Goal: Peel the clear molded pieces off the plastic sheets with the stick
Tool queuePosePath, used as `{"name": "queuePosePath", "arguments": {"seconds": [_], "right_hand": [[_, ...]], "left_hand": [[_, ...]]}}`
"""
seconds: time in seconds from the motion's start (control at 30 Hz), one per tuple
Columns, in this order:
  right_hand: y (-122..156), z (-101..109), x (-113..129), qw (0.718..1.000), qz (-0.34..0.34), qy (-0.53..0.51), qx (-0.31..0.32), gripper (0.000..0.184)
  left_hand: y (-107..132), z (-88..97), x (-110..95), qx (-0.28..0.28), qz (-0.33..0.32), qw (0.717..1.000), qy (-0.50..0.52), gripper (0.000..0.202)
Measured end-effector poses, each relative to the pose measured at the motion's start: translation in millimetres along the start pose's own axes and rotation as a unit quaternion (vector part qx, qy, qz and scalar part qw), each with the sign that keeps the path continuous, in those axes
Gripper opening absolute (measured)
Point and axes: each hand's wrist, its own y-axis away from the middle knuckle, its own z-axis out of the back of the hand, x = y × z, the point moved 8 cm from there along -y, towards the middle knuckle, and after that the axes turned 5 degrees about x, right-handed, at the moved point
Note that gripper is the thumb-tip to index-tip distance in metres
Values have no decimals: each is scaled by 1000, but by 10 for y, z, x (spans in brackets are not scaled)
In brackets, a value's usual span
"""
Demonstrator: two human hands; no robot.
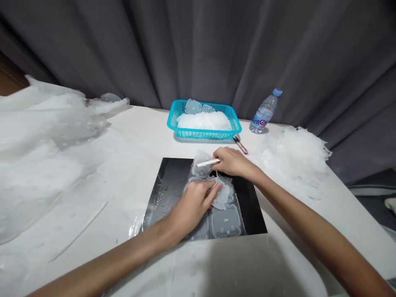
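A clear plastic sheet with moulded shapes (225, 220) lies on a black cutting mat (168, 185) in the middle of the white table. My left hand (193, 202) presses down on the sheet, its fingers pinching a loose clear flap. My right hand (232, 161) sits just beyond, gripping a thin white pen-like knife (208, 163) that points left over the plastic.
A turquoise basket (204, 133) with clear cut pieces stands at the back. A small pink cutter (240, 145) lies by it, a water bottle (265, 111) to its right. Plastic scraps (293, 154) pile at the right; large plastic sheets (46, 140) cover the left.
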Motion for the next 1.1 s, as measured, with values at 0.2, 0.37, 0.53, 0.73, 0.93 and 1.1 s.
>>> {"name": "queuePosePath", "arguments": {"seconds": [0.2, 0.37, 0.53, 0.73, 0.93, 1.1], "right_hand": [[3, 4, -78, 998, 41, -45, 7, 8], [145, -132, -211, 951, 135, -231, 155, 29], [159, -115, -237, 905, 153, -351, 186, 22], [215, -36, -166, 915, 188, -304, 187, 18], [209, -9, -138, 919, 213, -292, 158, 19], [144, -15, -247, 992, 78, -98, 0, 9]], "left_hand": [[0, 22, 65, 8, 0, 1000, -10, 41], [-54, 52, 153, 24, 26, 993, 115, 28], [-57, 104, 142, 1, 24, 998, 63, 31], [2, 233, -7, -31, -52, 991, -119, 23], [-63, 266, -87, -55, -91, 984, -141, 26], [53, 83, -288, -63, -267, 918, -286, 23]]}}
